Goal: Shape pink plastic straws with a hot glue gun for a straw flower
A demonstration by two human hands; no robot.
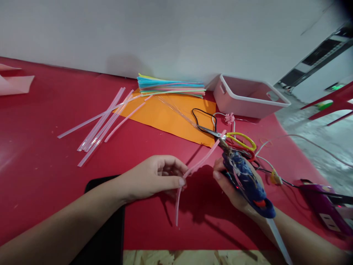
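Between the thumb and fingers of my left hand [162,175] is a pink pipe cleaner [202,160], its bent lower end hanging down. My right hand [231,187] is wrapped round a dark blue hot glue gun [242,176] with a clear glue stick [278,239] coming out of its back. The gun's nozzle is close to the pipe cleaner's upper end; I cannot tell whether they touch. Just beyond the nozzle lie scissors [239,141] with yellow and red handles. A small pink fuzzy flower [229,118] lies behind them.
Several clear glue sticks [102,125] lie at left. A bundle of coloured pipe cleaners [171,86] rests on an orange sheet [165,117]. A white bin [242,106] stands at the back right. A purple power strip [325,209] and cords lie right. A black flat object [110,228] is under my left arm.
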